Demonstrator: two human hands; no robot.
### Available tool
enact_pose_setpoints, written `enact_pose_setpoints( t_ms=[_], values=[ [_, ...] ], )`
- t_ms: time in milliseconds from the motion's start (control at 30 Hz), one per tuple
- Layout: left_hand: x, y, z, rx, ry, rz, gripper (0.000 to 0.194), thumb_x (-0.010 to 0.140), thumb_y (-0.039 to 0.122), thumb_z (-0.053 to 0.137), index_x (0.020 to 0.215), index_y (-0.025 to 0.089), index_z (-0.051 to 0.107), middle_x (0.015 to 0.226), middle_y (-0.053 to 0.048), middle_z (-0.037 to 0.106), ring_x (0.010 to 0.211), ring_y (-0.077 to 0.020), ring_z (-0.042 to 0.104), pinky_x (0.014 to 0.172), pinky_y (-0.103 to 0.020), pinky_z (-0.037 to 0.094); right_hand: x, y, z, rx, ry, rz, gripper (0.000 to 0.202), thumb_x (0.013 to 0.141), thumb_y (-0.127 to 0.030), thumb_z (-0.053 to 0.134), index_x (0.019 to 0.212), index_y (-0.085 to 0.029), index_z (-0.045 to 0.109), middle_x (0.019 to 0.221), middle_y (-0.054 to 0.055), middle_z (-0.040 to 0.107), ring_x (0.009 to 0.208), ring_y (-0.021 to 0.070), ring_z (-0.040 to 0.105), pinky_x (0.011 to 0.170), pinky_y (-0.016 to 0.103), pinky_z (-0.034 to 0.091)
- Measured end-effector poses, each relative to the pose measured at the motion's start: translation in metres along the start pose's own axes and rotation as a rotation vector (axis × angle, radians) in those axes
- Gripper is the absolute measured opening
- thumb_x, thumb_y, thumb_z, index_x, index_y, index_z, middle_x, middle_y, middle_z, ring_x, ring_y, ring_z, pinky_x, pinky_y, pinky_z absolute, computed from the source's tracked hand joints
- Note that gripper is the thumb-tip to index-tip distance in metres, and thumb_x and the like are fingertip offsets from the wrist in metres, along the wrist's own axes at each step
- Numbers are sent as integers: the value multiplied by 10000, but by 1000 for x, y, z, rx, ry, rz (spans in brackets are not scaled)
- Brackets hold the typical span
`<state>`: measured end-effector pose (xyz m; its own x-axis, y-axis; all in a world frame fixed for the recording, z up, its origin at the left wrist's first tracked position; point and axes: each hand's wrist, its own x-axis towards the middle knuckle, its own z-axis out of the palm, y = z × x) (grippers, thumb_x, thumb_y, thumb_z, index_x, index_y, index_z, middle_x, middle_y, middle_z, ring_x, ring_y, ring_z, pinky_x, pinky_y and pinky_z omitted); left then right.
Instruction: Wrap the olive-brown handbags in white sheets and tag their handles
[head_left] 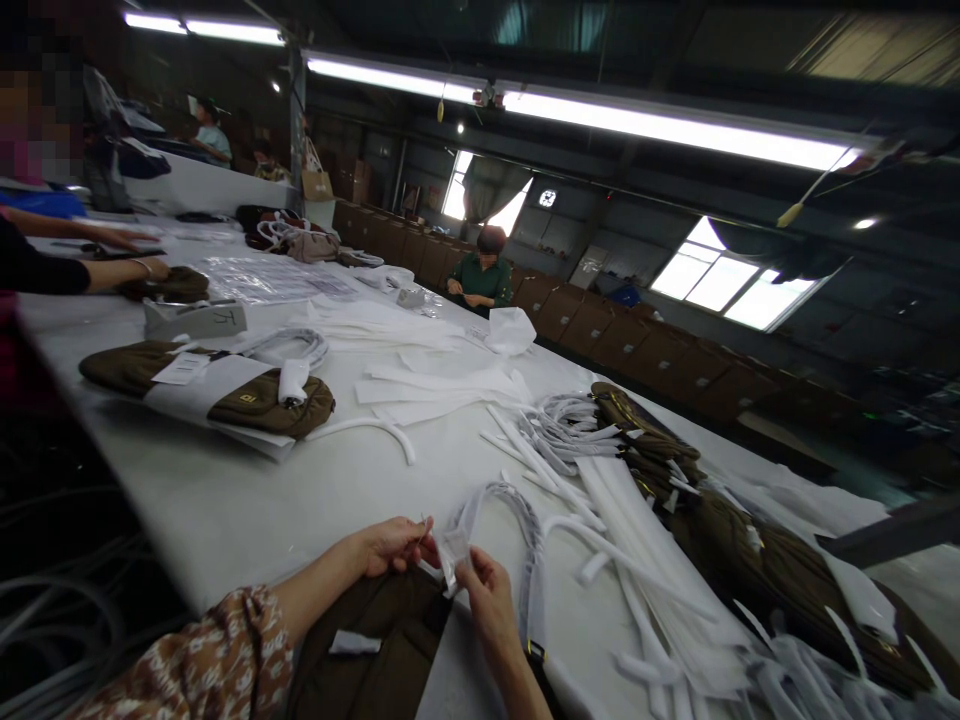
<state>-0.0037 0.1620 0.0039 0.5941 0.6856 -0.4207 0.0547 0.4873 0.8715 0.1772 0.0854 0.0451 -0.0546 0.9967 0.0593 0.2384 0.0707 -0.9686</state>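
Near the front edge of the table, a dark olive bag [375,655] lies in front of me, with a small white wrapped piece [355,643] on it. Its handle [534,540], wrapped in pale film, loops up beyond it. My right hand [487,592] pinches a piece of white wrapping [453,555] by the near end of the handle loop. Just left of that, my left hand [396,545] has its fingertips pressed together; a thin sliver shows there, too small to name. White sheet material lies along the bag's right side.
White foam tubes [525,465] and strips [652,570] lie right of the handle. Olive bags [720,520] are piled farther right. A wrapped bag [247,395] lies at left, beyond it a grey box [195,318]. A co-worker's arms [82,255] reach in; another person [486,278] sits opposite.
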Motion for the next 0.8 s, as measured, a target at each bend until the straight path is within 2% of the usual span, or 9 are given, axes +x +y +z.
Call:
enact_pose_setpoints(
  t_ms=[100,233,300,400,500,567,633,733,800],
  values=[
    [5,-3,4,66,70,-19,803,477,913,533,662,134,600,691,-74,647,479,-68,361,457,-230,146,-3,1,2,-240,68,31,270,738,-263,462,782,-156,706,699,22,685,666,199,594,616,254,423],
    [1,-1,14,176,107,13,760,557,904,467,651,155,563,602,-22,582,477,-90,384,457,-244,170,-2,6,7,-482,94,-8,272,688,-196,453,764,-171,713,711,43,696,675,203,594,642,265,403],
    [-4,4,20,253,116,55,666,594,823,548,643,159,568,542,15,534,470,-95,375,465,-250,191,-1,8,10,-526,83,-21,253,691,-187,463,744,-177,710,695,51,693,657,200,590,634,268,400],
    [-12,12,29,370,162,143,433,558,552,748,587,157,572,489,56,482,500,-96,373,497,-252,215,-1,7,12,-517,63,-34,224,744,-226,486,754,-182,705,700,57,697,656,202,604,644,277,421],
    [-21,22,33,436,260,213,288,600,389,723,534,157,564,473,60,466,541,-105,400,522,-252,223,-5,-3,5,-450,54,-72,304,779,-301,536,1007,-171,690,937,90,724,841,231,654,766,312,474],
    [-30,28,31,443,322,228,254,642,361,679,535,158,569,467,53,474,541,-110,422,528,-249,240,-11,-14,-13,-423,102,-89,462,767,-341,580,1191,-160,614,1141,119,675,1010,252,635,894,357,466],
    [-44,33,25,418,357,214,230,648,356,675,575,155,590,471,44,502,525,-116,454,522,-239,269,-22,-23,-43,-428,186,-64,534,765,-392,595,1245,-159,580,1217,129,638,1080,261,614,963,392,445],
    [-82,29,14,334,388,151,317,690,460,649,706,145,610,501,28,540,459,-111,460,449,-218,268,-48,-25,-103,-480,307,54,508,771,-466,566,1175,-164,626,1131,129,679,1037,269,641,952,412,461],
    [-116,15,11,204,409,106,406,733,545,610,810,147,593,560,21,567,425,-88,433,396,-190,229,-69,-16,-141,-538,333,161,516,755,-488,557,1143,-160,642,1068,133,702,1001,277,658,929,415,476]
  ],
)
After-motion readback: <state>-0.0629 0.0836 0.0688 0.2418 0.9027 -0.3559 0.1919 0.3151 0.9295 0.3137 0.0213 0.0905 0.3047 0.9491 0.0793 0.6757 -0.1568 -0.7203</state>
